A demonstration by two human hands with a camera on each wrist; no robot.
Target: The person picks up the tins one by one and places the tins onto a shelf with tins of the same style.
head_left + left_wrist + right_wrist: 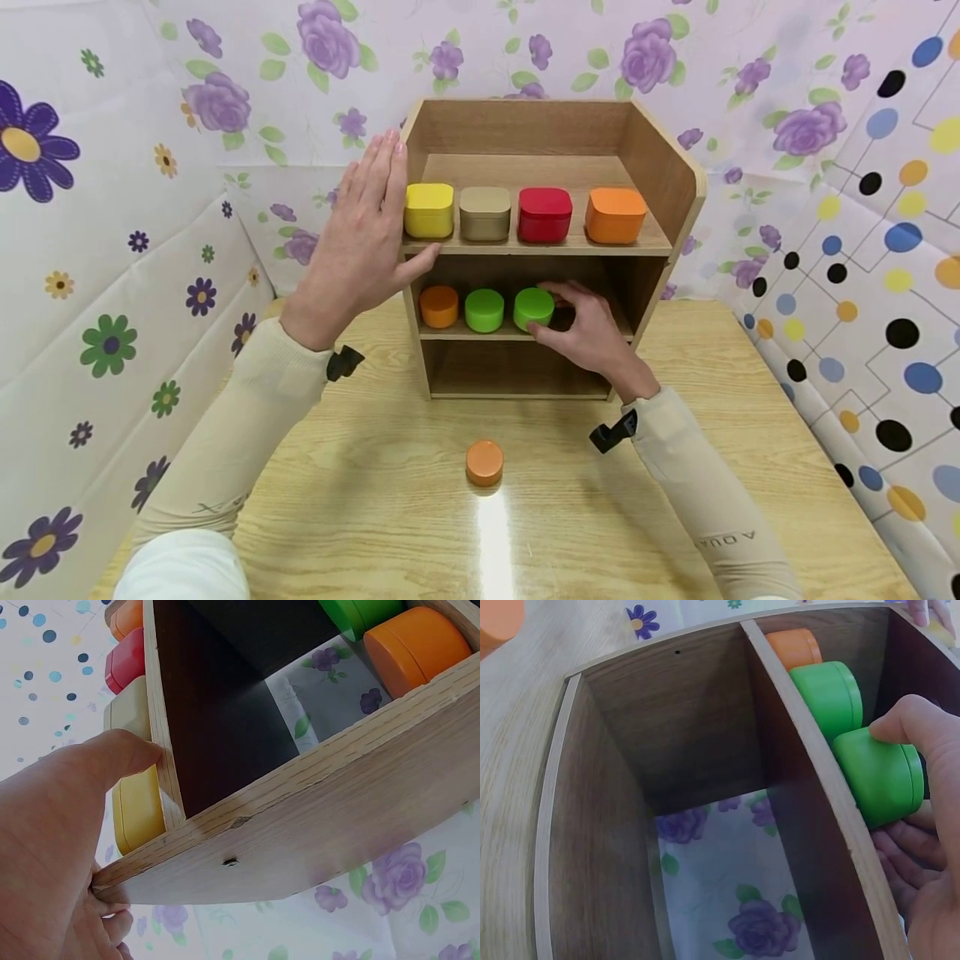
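Observation:
My right hand (588,329) pinches a round green container (533,309) between thumb and fingers, at the right of the row on the middle shelf. In the right wrist view its thumb lies on the container's face, fingers behind it. Left of it stand another green container (484,311) and an orange round one (438,307). My left hand (360,229) lies along the left side of the wooden shelf unit (517,248), fingers straight. Its thumb rests against the upper shelf's front edge (166,761), beside the yellow container (429,212).
The top shelf also holds beige (485,214), red (545,215) and orange (616,216) rounded containers. An orange round container (484,463) stands on the wooden table (360,500) in front of the unit. Patterned cloth walls (847,250) surround the table.

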